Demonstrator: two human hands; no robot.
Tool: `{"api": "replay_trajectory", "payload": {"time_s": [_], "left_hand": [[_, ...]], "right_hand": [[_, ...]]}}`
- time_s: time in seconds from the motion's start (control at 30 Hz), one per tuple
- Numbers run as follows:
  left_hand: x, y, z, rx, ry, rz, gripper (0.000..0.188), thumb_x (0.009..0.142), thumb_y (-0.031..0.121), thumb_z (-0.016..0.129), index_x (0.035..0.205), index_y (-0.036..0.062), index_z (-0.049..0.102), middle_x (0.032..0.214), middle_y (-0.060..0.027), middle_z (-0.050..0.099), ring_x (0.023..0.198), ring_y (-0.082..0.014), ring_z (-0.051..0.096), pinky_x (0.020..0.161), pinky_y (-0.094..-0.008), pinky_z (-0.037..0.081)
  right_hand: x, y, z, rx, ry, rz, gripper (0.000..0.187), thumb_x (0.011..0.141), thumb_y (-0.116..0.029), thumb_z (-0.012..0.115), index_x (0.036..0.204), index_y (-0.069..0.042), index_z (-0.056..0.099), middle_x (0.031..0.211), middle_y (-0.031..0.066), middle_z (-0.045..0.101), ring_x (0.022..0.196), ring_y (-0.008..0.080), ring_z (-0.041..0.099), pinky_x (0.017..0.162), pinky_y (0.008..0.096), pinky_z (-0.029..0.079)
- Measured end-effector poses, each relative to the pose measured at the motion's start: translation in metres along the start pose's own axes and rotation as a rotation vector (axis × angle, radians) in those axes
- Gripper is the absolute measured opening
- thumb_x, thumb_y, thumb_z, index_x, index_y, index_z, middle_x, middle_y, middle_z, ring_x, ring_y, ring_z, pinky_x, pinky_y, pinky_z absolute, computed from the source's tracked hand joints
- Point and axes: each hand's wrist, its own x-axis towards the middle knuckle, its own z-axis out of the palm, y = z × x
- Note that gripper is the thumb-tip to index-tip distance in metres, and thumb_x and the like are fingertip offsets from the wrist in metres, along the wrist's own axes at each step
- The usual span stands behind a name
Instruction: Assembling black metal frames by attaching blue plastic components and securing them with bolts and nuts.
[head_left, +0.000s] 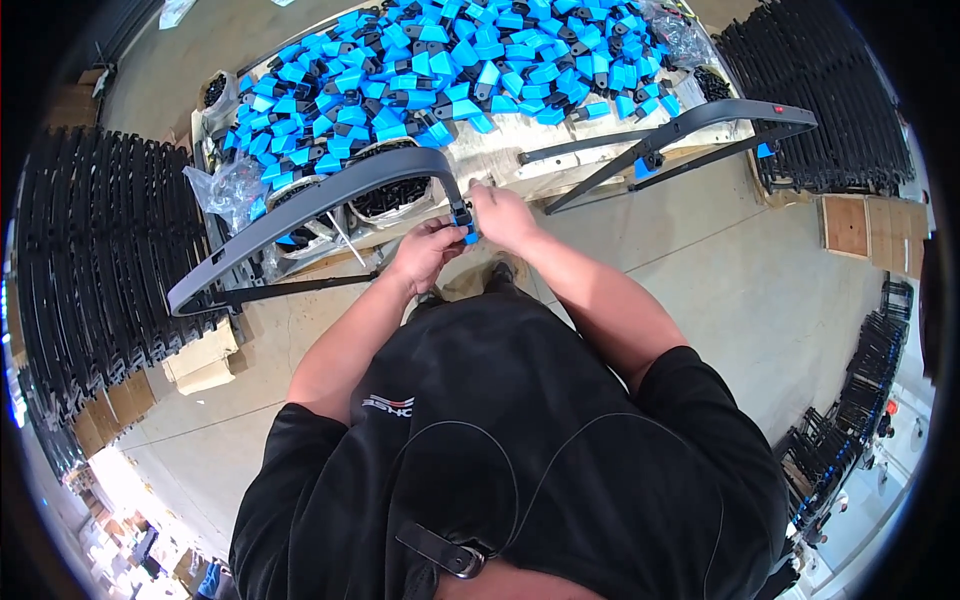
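Note:
A curved grey frame (310,193) with a thin black bar (300,287) leans against the front of the table, its bent end coming down between my hands. At that end sits a small blue and black plastic piece (470,236). My left hand (422,256) pinches this piece between thumb and fingers. Just to the right, my right hand (505,216) is closed beside the frame's end. Its fingertips touch or nearly touch the frame, and what they hold is hidden.
Many blue and black plastic pieces (430,70) are heaped on the table. A box of dark screws (388,195) stands at its front edge. Another grey frame (690,122) leans at the right. Stacked black frames stand left (105,250) and right (815,95), near a wooden box (870,230).

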Motion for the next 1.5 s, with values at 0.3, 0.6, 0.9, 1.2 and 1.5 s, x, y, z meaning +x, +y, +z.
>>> {"api": "replay_trajectory", "payload": {"time_s": [0.3,0.6,0.9,1.2,1.5], "left_hand": [[-0.009,0.014,0.008,0.320,0.206,-0.042,0.034,0.096,0.018,0.066,0.122,-0.0018,0.061,0.112,-0.0085,0.066,0.097,-0.0183,0.065,0.090,-0.0328,0.054],[-0.066,0.054,0.048,1.260,0.067,1.026,0.030,0.079,0.016,0.079,0.106,0.0062,0.069,0.101,-0.0114,0.065,0.092,-0.0284,0.064,0.082,-0.0402,0.053],[-0.072,0.063,0.065,1.513,-0.007,0.934,0.026,0.076,0.017,0.079,0.100,0.0088,0.074,0.101,-0.0065,0.064,0.099,-0.0297,0.060,0.089,-0.0409,0.051],[-0.066,0.049,0.057,1.534,0.016,0.926,0.019,0.080,0.010,0.075,0.097,0.0055,0.070,0.101,-0.0102,0.067,0.095,-0.0327,0.063,0.085,-0.0425,0.053],[-0.071,0.053,0.059,1.447,-0.041,0.956,0.018,0.081,0.008,0.075,0.098,0.0062,0.070,0.097,-0.0119,0.069,0.092,-0.0331,0.065,0.084,-0.0421,0.054]], "right_hand": [[0.009,0.019,-0.020,0.774,-0.395,0.469,0.048,0.104,-0.052,0.042,0.098,-0.008,0.062,0.088,0.0096,0.065,0.080,0.0246,0.064,0.070,0.0385,0.050],[-0.047,-0.003,-0.039,1.469,-0.735,0.333,0.074,0.101,-0.063,0.042,0.122,0.006,0.057,0.112,0.0231,0.067,0.111,0.0401,0.064,0.098,0.0528,0.049],[-0.052,-0.011,-0.023,1.401,-0.619,0.301,0.063,0.100,-0.058,0.049,0.119,0.001,0.059,0.109,0.0142,0.064,0.102,0.0288,0.064,0.091,0.0447,0.053],[-0.054,-0.006,-0.014,1.348,-0.443,0.386,0.044,0.103,-0.043,0.053,0.109,-0.001,0.061,0.105,0.0134,0.061,0.091,0.0248,0.063,0.084,0.0431,0.056],[-0.053,0.000,-0.007,1.378,-0.378,0.413,0.028,0.102,-0.030,0.059,0.102,-0.001,0.061,0.095,0.0125,0.060,0.088,0.0262,0.065,0.079,0.0447,0.059]]}}
